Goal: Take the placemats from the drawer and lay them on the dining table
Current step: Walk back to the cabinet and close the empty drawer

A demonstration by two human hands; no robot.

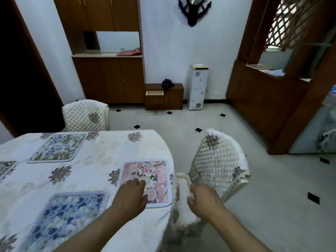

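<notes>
A pink floral placemat (154, 175) lies flat near the right edge of the dining table (101, 151). My left hand (131, 194) rests on its near left corner, fingers loosely bent and touching the mat. My right hand (204, 198) hovers off the table's edge above the chair seat, fingers loosely curled and holding nothing. A dark blue floral placemat (69, 213) lies in front of me. A pale blue-green floral placemat (60, 147) lies farther back. Part of another placemat (6, 169) shows at the left edge. The drawer (154, 93) of a low cabinet stands open by the far wall.
A quilted white chair (220, 164) stands close to the table's right side, another chair (86, 115) at the far end. A low wooden cabinet (173, 96) with a dark object on top and a white floral unit (198, 88) stand against the wall. Tiled floor lies between.
</notes>
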